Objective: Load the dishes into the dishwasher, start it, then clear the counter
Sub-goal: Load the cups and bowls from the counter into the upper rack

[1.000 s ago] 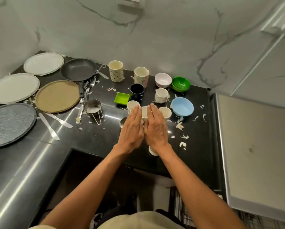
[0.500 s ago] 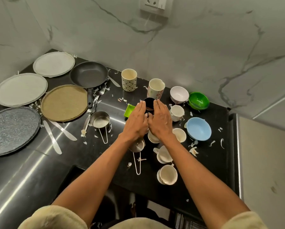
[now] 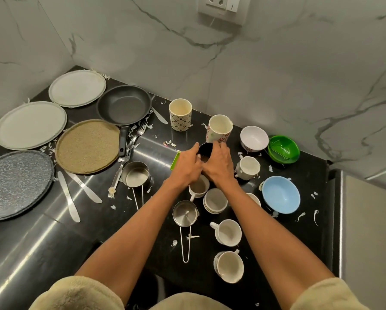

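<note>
Dishes crowd the black bench point(image 3: 102, 220), and the one I have in hand is the small dark cup point(image 3: 204, 151), sitting mid-bench just in front of the flowered mug point(image 3: 218, 128). My left hand point(image 3: 186, 166) and right hand point(image 3: 218, 165) close on it from either side, fingers curled round its wall. I judge this the first step: picking pieces off the bench to load; nothing looks loaded yet and the dishwasher is not in view. Next I need a straight lift, since a green tub point(image 3: 175, 161) touches my left hand and a white mug point(image 3: 248, 167) stands just beside my right. Under my wrists sit more cups point(image 3: 215, 200) and a steel measuring cup point(image 3: 185, 213), so drawing back low risks knocking them. To my left lie a frying pan point(image 3: 125, 106), four plates point(image 3: 86, 146), knives point(image 3: 67, 195) and forks point(image 3: 140, 130); to my right a blue bowl point(image 3: 281, 194), a green bowl point(image 3: 282, 148) and a white bowl point(image 3: 253, 137). Scraps litter the surface. The bench edge nearest me is the only open room.
</note>
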Demonstrator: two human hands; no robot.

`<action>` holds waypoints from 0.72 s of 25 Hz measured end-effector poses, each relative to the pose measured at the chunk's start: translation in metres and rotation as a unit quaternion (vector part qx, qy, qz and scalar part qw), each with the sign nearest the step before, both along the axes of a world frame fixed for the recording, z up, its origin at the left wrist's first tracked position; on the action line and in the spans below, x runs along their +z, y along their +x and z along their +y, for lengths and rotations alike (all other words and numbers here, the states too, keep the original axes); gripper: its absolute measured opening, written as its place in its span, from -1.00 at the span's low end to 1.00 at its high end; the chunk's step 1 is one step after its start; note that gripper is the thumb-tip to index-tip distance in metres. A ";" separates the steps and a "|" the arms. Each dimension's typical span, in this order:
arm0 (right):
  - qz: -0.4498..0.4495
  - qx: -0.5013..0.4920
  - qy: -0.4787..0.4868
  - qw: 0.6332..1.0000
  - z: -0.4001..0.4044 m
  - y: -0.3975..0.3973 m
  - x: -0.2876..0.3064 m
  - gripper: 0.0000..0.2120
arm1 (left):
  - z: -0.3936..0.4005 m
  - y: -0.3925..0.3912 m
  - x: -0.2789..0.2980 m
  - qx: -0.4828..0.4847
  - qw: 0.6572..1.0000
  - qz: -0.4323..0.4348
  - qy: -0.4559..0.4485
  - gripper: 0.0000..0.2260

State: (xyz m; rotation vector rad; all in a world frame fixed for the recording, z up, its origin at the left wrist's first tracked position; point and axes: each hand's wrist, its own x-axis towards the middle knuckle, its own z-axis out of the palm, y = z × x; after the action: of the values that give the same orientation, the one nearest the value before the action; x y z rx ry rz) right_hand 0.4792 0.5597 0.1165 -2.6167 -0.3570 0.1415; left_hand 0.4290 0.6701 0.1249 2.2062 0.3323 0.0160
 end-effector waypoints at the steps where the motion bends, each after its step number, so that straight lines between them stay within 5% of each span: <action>1: -0.012 -0.005 0.017 1.000 -0.002 -0.001 0.001 -0.39 | 0.000 0.000 0.000 0.009 1.000 -0.011 -0.014 -0.58; 8: -0.141 -0.070 0.145 0.977 -0.034 -0.031 0.015 -0.29 | -0.012 -0.011 0.011 0.071 0.978 -0.059 -0.184 -0.73; 18: -0.169 -0.209 0.330 0.905 -0.104 -0.143 0.060 -0.38 | -0.072 -0.079 0.046 0.011 0.864 0.036 -0.501 -0.74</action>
State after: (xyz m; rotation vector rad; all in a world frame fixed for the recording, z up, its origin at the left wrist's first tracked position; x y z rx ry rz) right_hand 0.3357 0.4556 0.1761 -1.9656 0.0555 -0.5013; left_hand 0.3497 0.5985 0.1709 1.1621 0.3079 -0.1886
